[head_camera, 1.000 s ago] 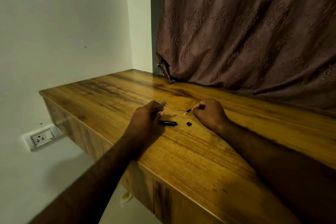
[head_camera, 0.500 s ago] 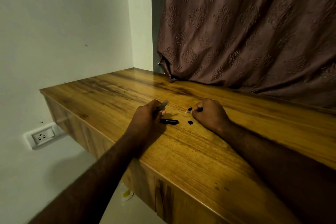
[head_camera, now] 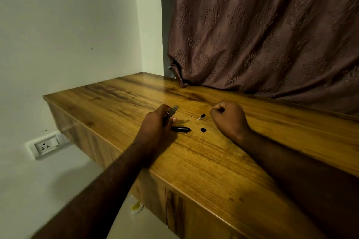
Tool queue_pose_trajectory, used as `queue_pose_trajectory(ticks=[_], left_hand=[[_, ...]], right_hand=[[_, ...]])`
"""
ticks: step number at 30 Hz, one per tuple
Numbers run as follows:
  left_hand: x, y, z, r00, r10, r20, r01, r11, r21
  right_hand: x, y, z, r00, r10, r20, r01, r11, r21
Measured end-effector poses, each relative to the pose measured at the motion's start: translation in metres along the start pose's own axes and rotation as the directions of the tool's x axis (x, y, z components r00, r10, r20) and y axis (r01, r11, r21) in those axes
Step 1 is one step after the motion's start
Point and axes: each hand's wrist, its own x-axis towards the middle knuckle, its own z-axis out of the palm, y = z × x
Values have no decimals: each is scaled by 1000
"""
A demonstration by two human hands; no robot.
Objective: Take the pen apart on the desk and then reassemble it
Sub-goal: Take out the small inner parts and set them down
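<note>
Since a sec ago, my right hand point(head_camera: 229, 117) pulled back, fist clenched, off the refill point(head_camera: 201, 117). Left hand point(head_camera: 158, 124) grips clear pen barrel point(head_camera: 172, 111). Black cap point(head_camera: 180, 129) lies on counter point(head_camera: 223, 161) just right of it; small black bit point(head_camera: 203, 130) btwn hands.

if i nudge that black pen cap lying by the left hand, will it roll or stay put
The black pen cap looks rounded and lies on its side on the smooth desk, so it would probably roll sideways. It is small, likely light, so a slight touch may send it off. A clip, if present, might stop it; none is discernible.
</note>
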Motion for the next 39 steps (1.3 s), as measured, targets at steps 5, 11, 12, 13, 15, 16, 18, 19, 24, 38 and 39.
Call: queue_pose_trajectory(ticks=[5, 11, 12, 13, 15, 16, 18, 19, 24, 38, 39], left_hand=[[0, -2, 1, 1000, -3, -21, 2, 999, -53], [2, -9, 6, 973, -176, 147, 221, 893, -393], [2, -8, 7, 958, -208, 197, 280, 824, -493], [3, -9, 7, 942, -230, 244, 331, 755, -565], [5, -12, 7, 933, -215, 289, 355, 682, -640], [5, -12, 8, 932, -201, 300, 356, 657, -665], [6, -9, 8, 939, -179, 295, 339, 641, -689], [5, -6, 7, 944, -176, 279, 323, 659, -679], [3, 5, 3, 956, -168, 238, 276, 786, -553], [3, 6, 0, 943, -164, 291, 294, 821, -490], [3, 6, 0, 942, -165, 293, 295, 822, -486]], right_hand=[[-27, -4, -7, 990, -47, 130, 42, 998, 36], [-35, -14, -9, 955, -62, 292, 116, 978, -174], [-35, -15, -9, 952, -67, 300, 126, 975, -183], [-35, -15, -9, 950, -72, 303, 130, 976, -176], [-35, -14, -9, 952, -84, 294, 119, 987, -105], [-35, -14, -9, 956, -86, 282, 99, 995, -32], [-34, -16, -8, 961, -60, 268, 10, 983, 181], [-34, -19, -8, 960, -44, 278, -42, 954, 297], [-38, -29, -3, 940, -42, 338, -180, 782, 597], [-44, -36, -1, 947, -48, 319, -161, 786, 597], [-45, -36, -1, 947, -47, 318, -159, 791, 591]])
